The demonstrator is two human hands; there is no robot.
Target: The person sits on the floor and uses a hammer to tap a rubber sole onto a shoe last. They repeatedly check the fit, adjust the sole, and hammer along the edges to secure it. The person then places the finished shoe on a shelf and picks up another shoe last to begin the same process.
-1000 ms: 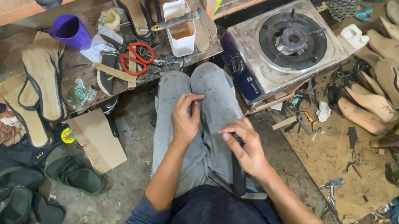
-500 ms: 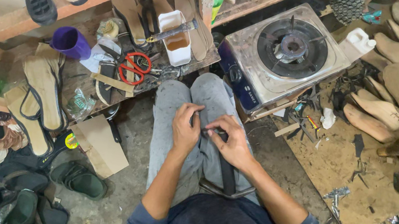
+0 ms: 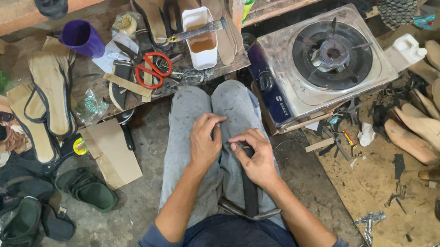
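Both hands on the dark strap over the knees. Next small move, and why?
Probably slide the right hand down the dark strap to pull it taut. The left hand already pinches its upper end over the knees, while the rest lies loose along the lap and curls at the bottom, so tension seems needed first.

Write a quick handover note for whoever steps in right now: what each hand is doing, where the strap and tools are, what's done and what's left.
Left hand: on the lap, fingertips pinching the top end of the dark strap.
Right hand: beside it, fingers working the same strap end.
The strap runs down the right thigh toward the waist, loose.
Within reach: red-handled scissors and white cup of brown liquid on the low wooden bench; gas stove to the right, no flame visible.
Done: strap in hand.
Left: it is attached to nothing yet; cut soles lie to the left.
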